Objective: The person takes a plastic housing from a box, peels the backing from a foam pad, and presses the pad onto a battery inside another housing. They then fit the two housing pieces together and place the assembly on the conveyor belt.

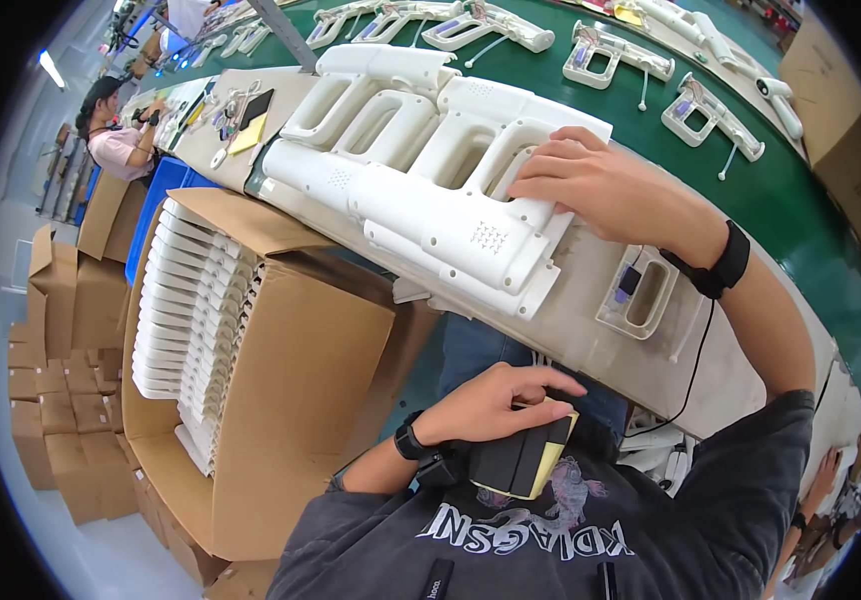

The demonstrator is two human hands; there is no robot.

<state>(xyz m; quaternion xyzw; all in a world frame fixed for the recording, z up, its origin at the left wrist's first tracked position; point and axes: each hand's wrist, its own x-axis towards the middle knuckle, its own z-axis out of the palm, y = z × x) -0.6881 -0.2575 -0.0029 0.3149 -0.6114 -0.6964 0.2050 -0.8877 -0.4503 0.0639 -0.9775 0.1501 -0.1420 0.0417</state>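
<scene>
White plastic gun-shaped shells [391,195] with loop handles lie side by side on the bench in front of me. My right hand [576,180] reaches over the nearest shell on the right, its fingers curled onto the handle loop. My left hand [501,400] is close to my body, index finger and thumb stretched apart. It hovers over or touches a black and yellow block [521,460] at my chest; contact is unclear. Right of the shells lies a half shell [639,290] with a small purple part and wires.
An open cardboard box [301,400] packed with stacked white shells [191,320] stands at my left. Behind the bench runs a green conveyor belt [591,105] carrying several wired half shells. A co-worker [121,135] sits far left. A black cable [699,375] hangs from my right wristband.
</scene>
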